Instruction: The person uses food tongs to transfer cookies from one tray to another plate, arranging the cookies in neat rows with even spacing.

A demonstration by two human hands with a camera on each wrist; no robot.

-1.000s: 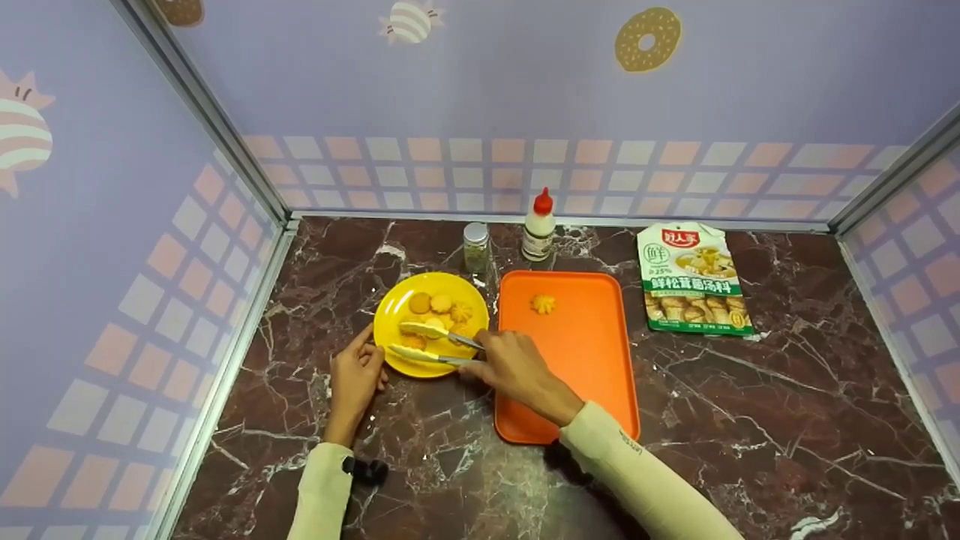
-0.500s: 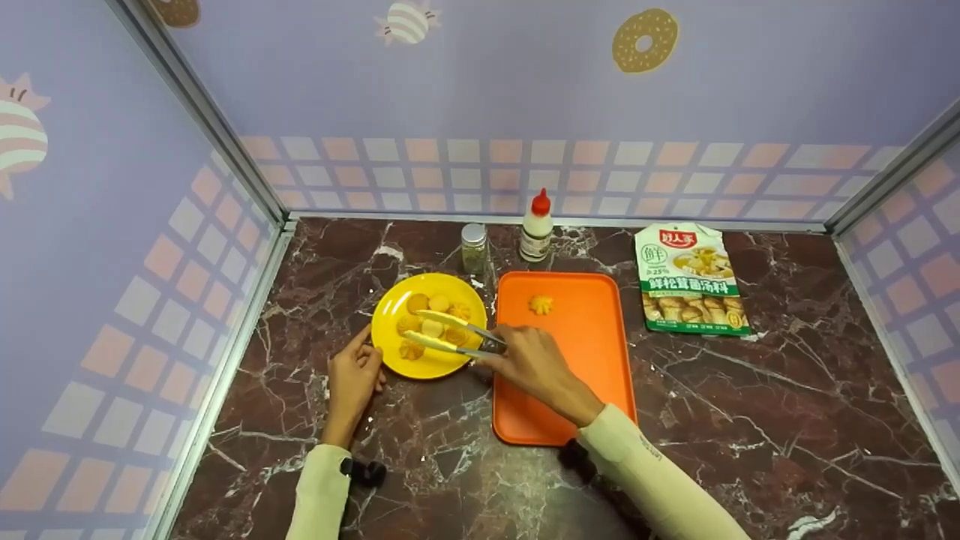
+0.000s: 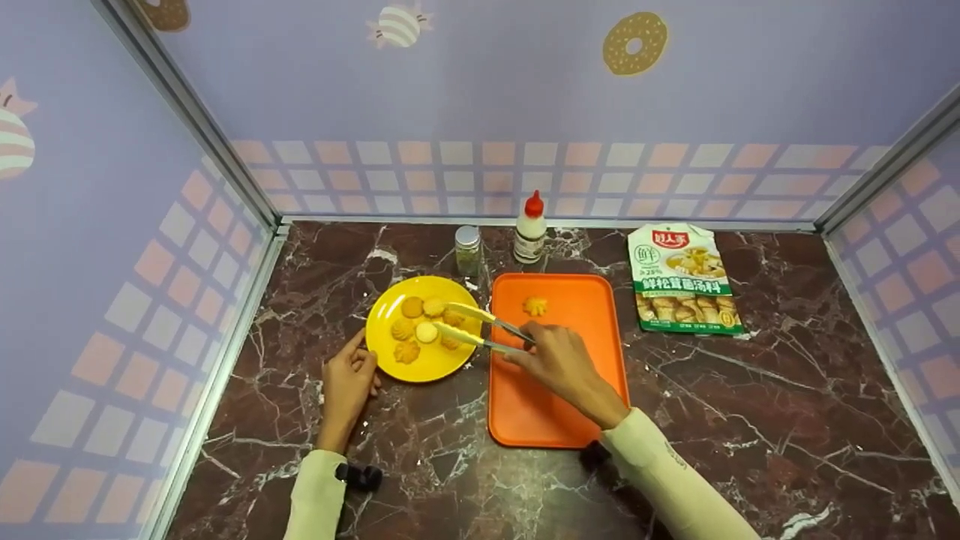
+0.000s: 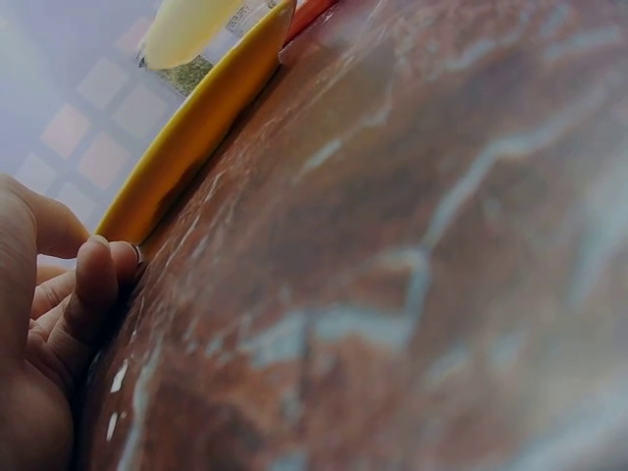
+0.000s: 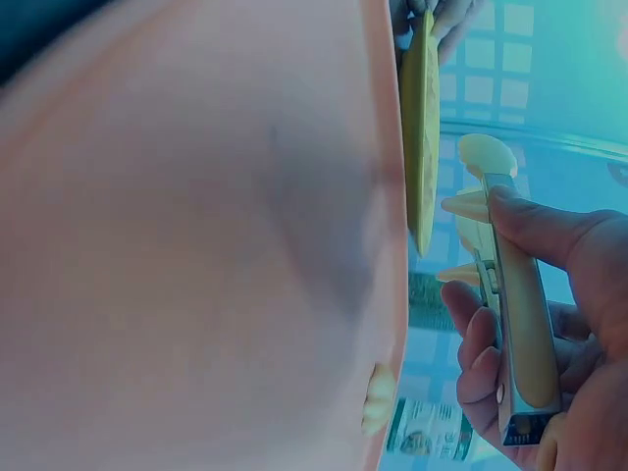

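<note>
My left hand [image 3: 346,382] pinches the left rim of a yellow plate [image 3: 386,360] between thumb and fingers. Several small round and flower-shaped cookies [image 3: 407,351] lie on the plate. With my right hand [image 3: 562,364] I hold metal tongs [image 3: 506,330] that have pale yellow tips. The tips stand apart over the plate's right side, and I see no cookie gripped between them. One flower-shaped cookie [image 3: 535,305] sits near the far end of an orange tray [image 3: 540,420], right of the plate. In the right wrist view, fingers wrap around the tongs' handle [image 5: 530,324].
Behind the plate and tray stand a glass spice jar [image 3: 468,251] and a red-capped squeeze bottle [image 3: 530,229]. A green and white food pouch [image 3: 682,281] lies to the tray's right. Patterned walls [image 3: 465,90] border the marble table [image 3: 750,435].
The tongs and my right hand have moved right and slightly away, from over the plate's lower left to its right side. My left hand has stayed at the rim.
</note>
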